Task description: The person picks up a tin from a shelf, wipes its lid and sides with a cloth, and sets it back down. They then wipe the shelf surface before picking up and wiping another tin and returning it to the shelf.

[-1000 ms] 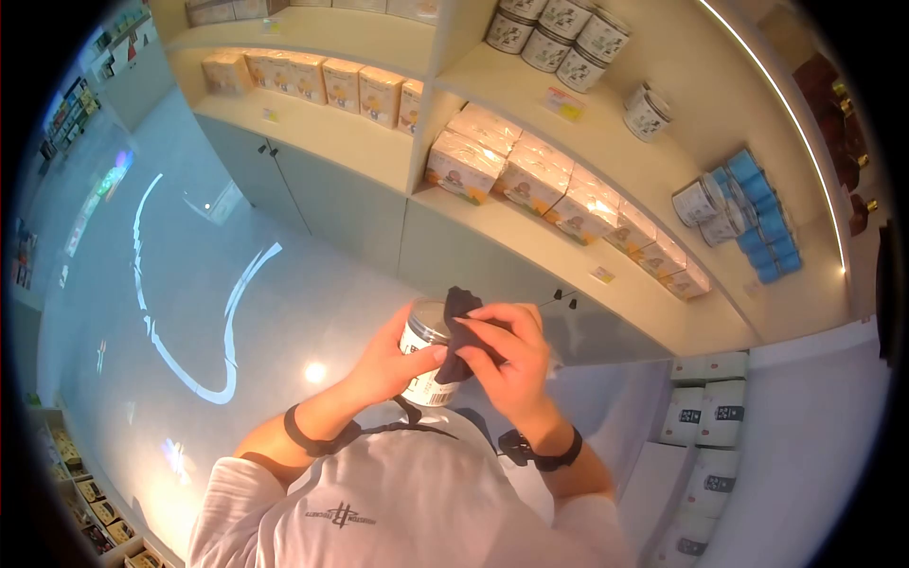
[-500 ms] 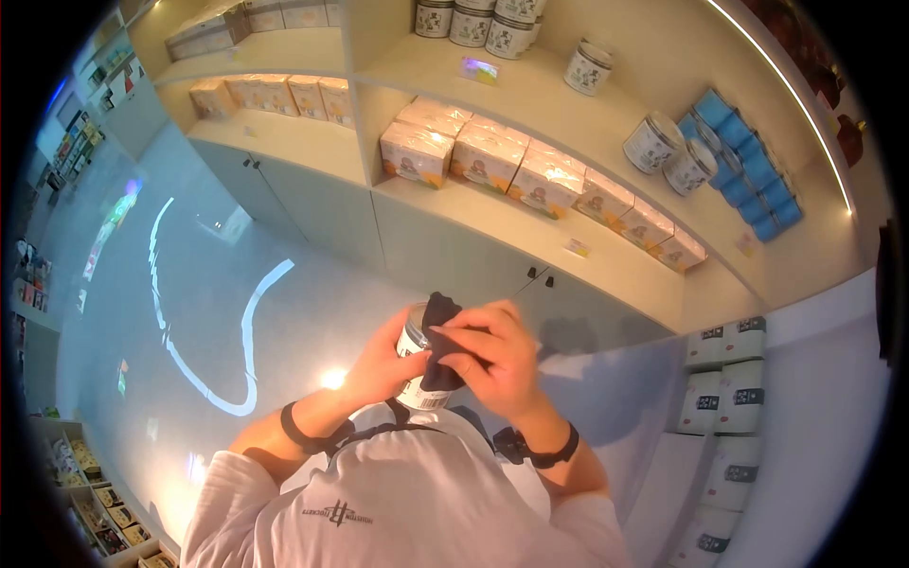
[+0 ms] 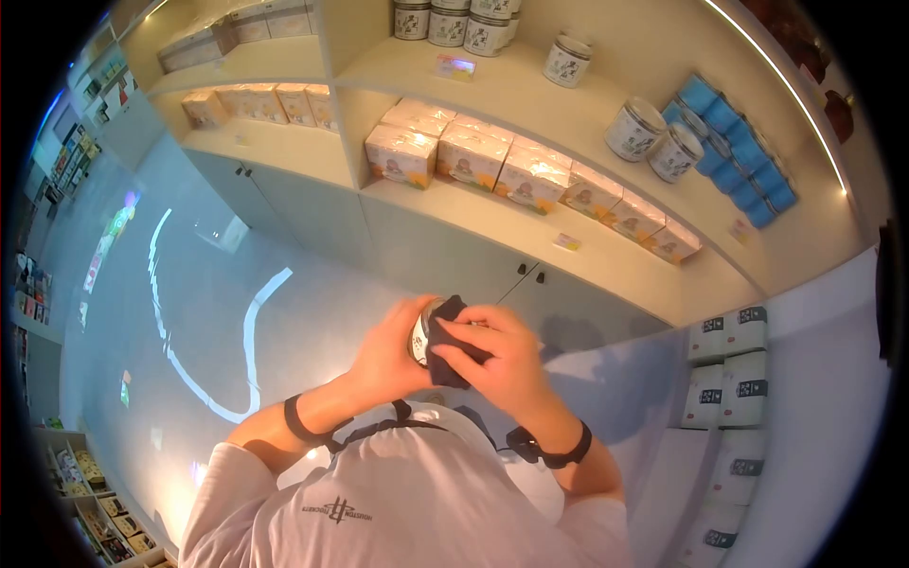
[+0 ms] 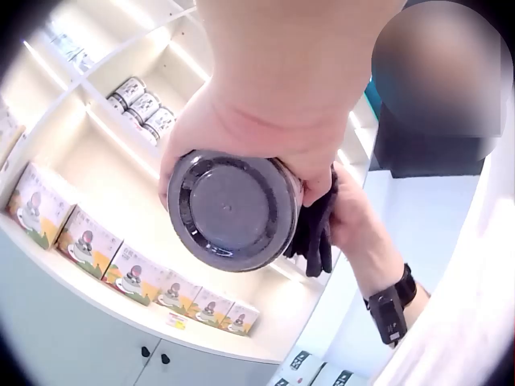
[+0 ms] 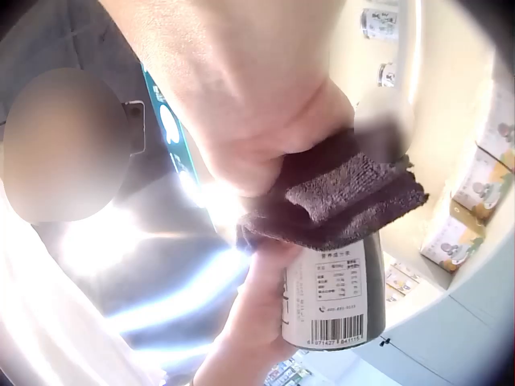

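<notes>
Turned since the earlier frame, the can [image 4: 229, 211] sits mid-frame over pale floor [image 3: 303, 331], below lit shelves [image 3: 530, 106], left hand [image 3: 389, 352] gripping it, right hand [image 3: 507, 360] pinching dark cloth [image 3: 447, 364] against it, its label [image 5: 328, 291] reading 营养成分表.

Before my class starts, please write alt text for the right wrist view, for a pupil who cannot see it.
The right hand holds a folded dark cloth over part of a jar, whose label shows a barcode, while the left hand grips the jar. Printed boxes stand near the picture's right edge.
</notes>
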A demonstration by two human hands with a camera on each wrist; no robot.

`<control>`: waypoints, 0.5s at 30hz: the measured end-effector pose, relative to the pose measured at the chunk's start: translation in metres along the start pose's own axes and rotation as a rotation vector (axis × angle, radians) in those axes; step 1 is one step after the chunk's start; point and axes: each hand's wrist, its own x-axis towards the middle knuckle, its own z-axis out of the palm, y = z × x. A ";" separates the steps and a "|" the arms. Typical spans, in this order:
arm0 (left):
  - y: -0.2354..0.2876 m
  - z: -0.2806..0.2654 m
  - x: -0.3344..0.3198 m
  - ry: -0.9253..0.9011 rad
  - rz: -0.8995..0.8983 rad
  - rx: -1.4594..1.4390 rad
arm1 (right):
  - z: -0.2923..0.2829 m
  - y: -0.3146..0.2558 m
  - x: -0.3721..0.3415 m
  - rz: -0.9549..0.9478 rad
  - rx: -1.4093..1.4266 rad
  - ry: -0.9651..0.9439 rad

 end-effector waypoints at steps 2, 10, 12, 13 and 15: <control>-0.003 -0.003 0.003 0.020 0.202 0.288 | 0.013 -0.007 0.009 0.002 -0.134 0.003; -0.016 -0.012 -0.003 0.039 0.332 0.277 | 0.004 0.035 0.031 0.314 0.185 -0.202; -0.020 -0.019 -0.003 0.050 0.394 0.270 | 0.008 0.036 0.027 0.396 0.357 -0.197; -0.019 -0.023 -0.003 0.050 0.388 0.266 | 0.011 0.037 0.027 0.400 0.357 -0.202; -0.014 -0.033 -0.004 -0.021 0.272 0.174 | 0.015 0.039 0.027 0.486 0.397 -0.173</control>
